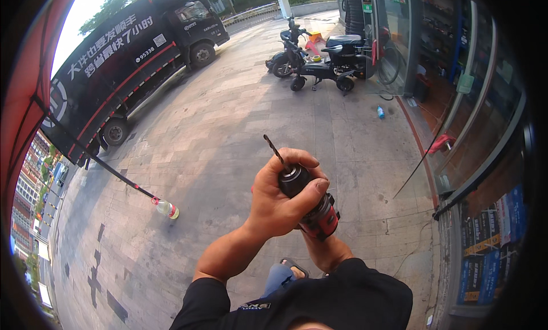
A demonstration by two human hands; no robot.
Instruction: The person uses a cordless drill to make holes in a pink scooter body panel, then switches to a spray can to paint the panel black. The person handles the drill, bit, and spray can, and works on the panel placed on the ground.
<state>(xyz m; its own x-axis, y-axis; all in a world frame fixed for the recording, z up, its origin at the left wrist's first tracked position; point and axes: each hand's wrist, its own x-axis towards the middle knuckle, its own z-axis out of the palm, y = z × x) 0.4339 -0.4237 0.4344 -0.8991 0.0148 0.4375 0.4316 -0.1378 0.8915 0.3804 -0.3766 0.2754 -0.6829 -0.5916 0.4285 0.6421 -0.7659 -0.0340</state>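
A red and black cordless drill [321, 220] is held out in front of my chest, its chuck toward the far side. A dark twist drill bit [274, 149] stands out of the chuck, pointing away and slightly left. My left hand [279, 196] wraps closed around the black chuck [294, 180], thumb across its near right side and fingers over the far side. My right hand [317, 245] is at the drill's rear, below its body. Its fingers and the drill's handle are mostly hidden, but its wrist leads straight to the grip.
Paved ground [217, 164] lies around me. A black box truck [120, 61] stands far left. A pole weighted by a bottle [166, 208] slants at left. Parked scooters [322, 67] stand ahead; a blue bottle [381, 112] lies nearer. Glass shop doors [479, 101] and stacked boxes [485, 244] line the right.
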